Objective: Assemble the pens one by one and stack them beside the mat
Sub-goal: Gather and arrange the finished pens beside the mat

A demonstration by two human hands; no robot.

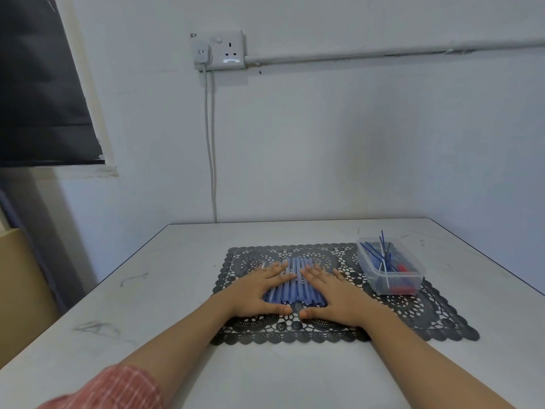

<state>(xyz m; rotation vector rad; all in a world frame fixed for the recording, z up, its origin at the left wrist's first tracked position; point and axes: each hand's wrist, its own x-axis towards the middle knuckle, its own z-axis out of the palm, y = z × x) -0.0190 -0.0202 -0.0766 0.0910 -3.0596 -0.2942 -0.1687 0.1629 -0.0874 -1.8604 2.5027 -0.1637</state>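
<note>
A pile of several blue pen barrels point(292, 292) lies in the middle of a black lace mat point(413, 317) on the white table. My left hand point(256, 292) lies flat on the pile's left side, fingers straight and pointing away from me. My right hand point(333, 295) lies flat on the pile's right side in the same way. The two thumbs nearly meet at the near end of the pile. Both palms cover part of the barrels.
A clear plastic tub point(390, 268) stands on the mat's far right corner, holding thin blue refills that stick up and some red and blue small parts. The white table point(165, 290) runs to the wall. A cable point(211, 172) hangs from a wall socket point(219, 51).
</note>
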